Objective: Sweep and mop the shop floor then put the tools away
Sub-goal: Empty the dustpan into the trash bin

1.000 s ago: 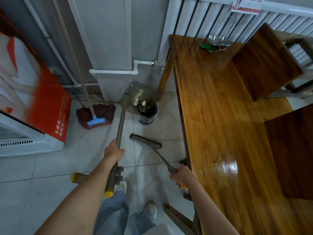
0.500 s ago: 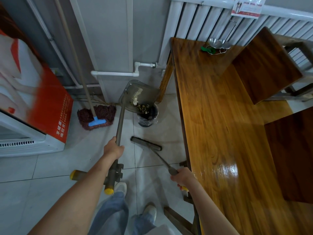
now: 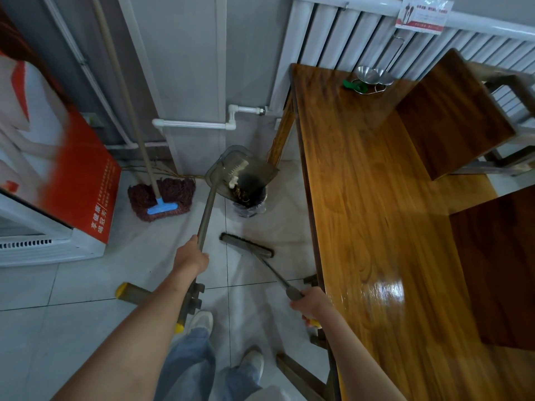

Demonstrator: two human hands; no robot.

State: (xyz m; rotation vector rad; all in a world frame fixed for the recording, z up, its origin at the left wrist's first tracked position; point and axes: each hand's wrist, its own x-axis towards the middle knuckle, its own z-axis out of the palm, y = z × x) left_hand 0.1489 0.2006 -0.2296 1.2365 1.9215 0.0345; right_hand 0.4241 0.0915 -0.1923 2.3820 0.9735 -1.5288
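Pale floor tiles (image 3: 86,319) run up to a grey wall. From the head view, the left hand (image 3: 191,257) is wrapped round the grey dustpan (image 3: 241,176) handle; beyond it the pan tilts over a black bin (image 3: 250,204), spilling debris. The right hand (image 3: 311,302) clasps the broom (image 3: 246,246) handle, its dark head on the tiles ahead. Left of the dustpan, a maroon mop (image 3: 160,198) leans on the wall.

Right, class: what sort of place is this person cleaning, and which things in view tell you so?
Probably a small eatery or food shop. A long glossy wooden table with matching wooden benches stands by the wall, metal ladles rest at the table's far end, and a white chiller with a red advert panel stands on the tiled floor.
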